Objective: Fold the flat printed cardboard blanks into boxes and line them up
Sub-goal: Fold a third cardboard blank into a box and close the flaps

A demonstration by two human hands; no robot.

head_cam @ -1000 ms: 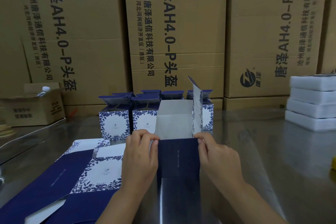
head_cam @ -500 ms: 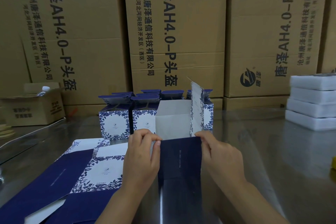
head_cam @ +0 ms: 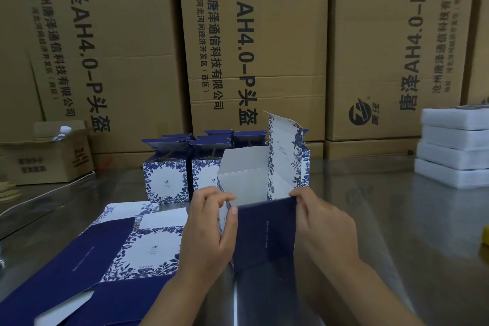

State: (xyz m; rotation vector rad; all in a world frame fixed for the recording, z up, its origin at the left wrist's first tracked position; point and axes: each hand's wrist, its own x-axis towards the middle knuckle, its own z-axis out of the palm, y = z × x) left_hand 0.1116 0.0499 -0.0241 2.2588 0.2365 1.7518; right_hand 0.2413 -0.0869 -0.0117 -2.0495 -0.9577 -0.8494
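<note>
A half-formed box (head_cam: pixel 264 230) stands on the steel table (head_cam: pixel 397 233) in front of me, its navy side facing me and its grey-white inside open at the top. A floral flap (head_cam: pixel 284 156) rises at its right rear. My left hand (head_cam: pixel 209 230) grips the box's left top corner, thumb on the navy panel. My right hand (head_cam: pixel 322 227) pinches the right top corner. Flat printed blanks (head_cam: pixel 105 259) lie to the left. Several folded boxes (head_cam: pixel 169 177) stand in rows behind.
Tall brown shipping cartons (head_cam: pixel 251 47) wall off the back. A small open carton (head_cam: pixel 47 159) with a bottle sits at the far left. White foam slabs (head_cam: pixel 455 148) are stacked at the right. A yellow object (head_cam: pixel 485 235) shows at the right edge.
The box has opened wider and squarer between my hands. The floral right flap swung to face me more. Both hands stayed at the top corners.
</note>
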